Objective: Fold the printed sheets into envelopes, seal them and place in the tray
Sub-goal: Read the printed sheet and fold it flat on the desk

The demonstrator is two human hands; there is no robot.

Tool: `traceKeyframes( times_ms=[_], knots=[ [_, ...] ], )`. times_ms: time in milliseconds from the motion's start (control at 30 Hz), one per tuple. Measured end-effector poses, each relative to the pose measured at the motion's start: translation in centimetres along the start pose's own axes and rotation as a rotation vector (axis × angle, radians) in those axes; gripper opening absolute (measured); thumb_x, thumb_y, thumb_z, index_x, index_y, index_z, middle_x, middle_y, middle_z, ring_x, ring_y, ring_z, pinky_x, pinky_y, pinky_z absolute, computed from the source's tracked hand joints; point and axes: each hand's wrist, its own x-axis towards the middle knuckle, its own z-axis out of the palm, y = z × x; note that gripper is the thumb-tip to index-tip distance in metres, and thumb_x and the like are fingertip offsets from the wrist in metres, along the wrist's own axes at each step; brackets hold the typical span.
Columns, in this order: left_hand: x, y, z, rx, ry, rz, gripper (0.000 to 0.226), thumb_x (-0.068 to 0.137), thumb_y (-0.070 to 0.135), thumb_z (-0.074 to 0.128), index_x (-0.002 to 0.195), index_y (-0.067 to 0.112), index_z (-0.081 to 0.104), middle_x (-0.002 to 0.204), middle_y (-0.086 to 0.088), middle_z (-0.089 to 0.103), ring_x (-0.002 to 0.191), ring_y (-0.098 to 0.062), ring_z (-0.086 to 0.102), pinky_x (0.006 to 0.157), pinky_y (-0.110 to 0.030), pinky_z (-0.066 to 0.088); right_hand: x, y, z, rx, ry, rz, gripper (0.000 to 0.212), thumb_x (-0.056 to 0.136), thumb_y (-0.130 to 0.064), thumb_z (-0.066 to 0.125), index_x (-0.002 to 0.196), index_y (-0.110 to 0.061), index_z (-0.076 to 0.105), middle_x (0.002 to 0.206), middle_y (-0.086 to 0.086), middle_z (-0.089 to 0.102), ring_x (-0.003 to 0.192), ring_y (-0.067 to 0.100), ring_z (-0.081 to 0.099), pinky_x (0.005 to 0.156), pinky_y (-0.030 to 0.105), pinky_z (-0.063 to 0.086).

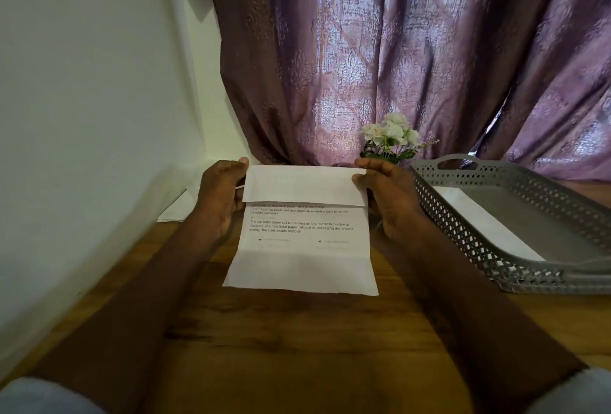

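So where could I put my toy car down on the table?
The bare wood nearest the camera, between the two forearms and below the printed sheet, is free. The grey tray at the right is mostly bare inside. It's crowded farther back, where the left hand and right hand hold the sheet.

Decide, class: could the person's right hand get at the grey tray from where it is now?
Probably yes. The right hand pinches the printed sheet just left of the grey tray, with nothing between them, but it would have to release the sheet first.
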Motion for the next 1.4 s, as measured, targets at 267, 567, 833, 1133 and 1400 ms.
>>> traceKeyframes(
  times_ms=[267,567,833,1133,1400],
  knots=[
    [-0.1,0.5,0.1,-0.016,-0.043,-0.009,0.035,0.103,0.048,0.056,0.105,0.014,0.066,0.104,-0.007,0.079,0.103,-0.034,0.074,0.091,-0.048,0.061,-0.1,0.2,0.0,0.075,0.053,-0.021,0.026,0.084,0.004,0.069,0.101,-0.015,0.074,0.093,0.017,0.077,0.085,0.036,0.076,0.069,0.044,0.063],
    [-1.0,0.1,0.1,-0.033,-0.156,-0.096,0.024,0.095,0.017,0.073,0.117,0.007,0.073,0.109,-0.017,0.078,0.101,-0.042,0.075,0.094,-0.06,0.058,-0.5,0.1,0.3,0.066,-0.056,-0.009,0.041,0.078,-0.009,0.087,0.114,-0.013,0.068,0.103,0.013,0.078,0.092,0.034,0.077,0.081,0.06,0.061],
    [-0.6,0.5,-0.1,-0.004,0.021,-0.042,0.04,0.094,0.052,0.068,0.103,0.013,0.072,0.103,-0.008,0.08,0.099,-0.037,0.075,0.094,-0.055,0.059,-1.2,-0.2,0.3,0.071,-0.106,0.0,0.025,0.083,0.004,0.078,0.107,0.002,0.07,0.091,0.016,0.079,0.08,0.032,0.078,0.062,0.039,0.063],
    [0.0,-0.3,-1.2,0.019,-0.303,-0.099,0.037,0.091,0.022,0.077,0.124,0.007,0.071,0.117,-0.017,0.076,0.106,-0.041,0.074,0.096,-0.059,0.057,-0.9,-0.2,-0.1,-0.011,-0.101,-0.013,0.024,0.079,-0.004,0.084,0.101,-0.002,0.072,0.094,0.018,0.079,0.087,0.037,0.077,0.084,0.056,0.06],
    [0.0,-0.2,-1.1,-0.031,-0.241,-0.06,0.038,0.092,0.02,0.075,0.127,0.006,0.069,0.117,-0.014,0.077,0.104,-0.038,0.075,0.092,-0.055,0.06,-0.4,-0.8,-0.5,-0.008,0.122,-0.086,0.031,0.08,-0.037,0.085,0.097,-0.012,0.076,0.085,0.004,0.079,0.083,0.026,0.077,0.069,0.042,0.065]
  ],
)
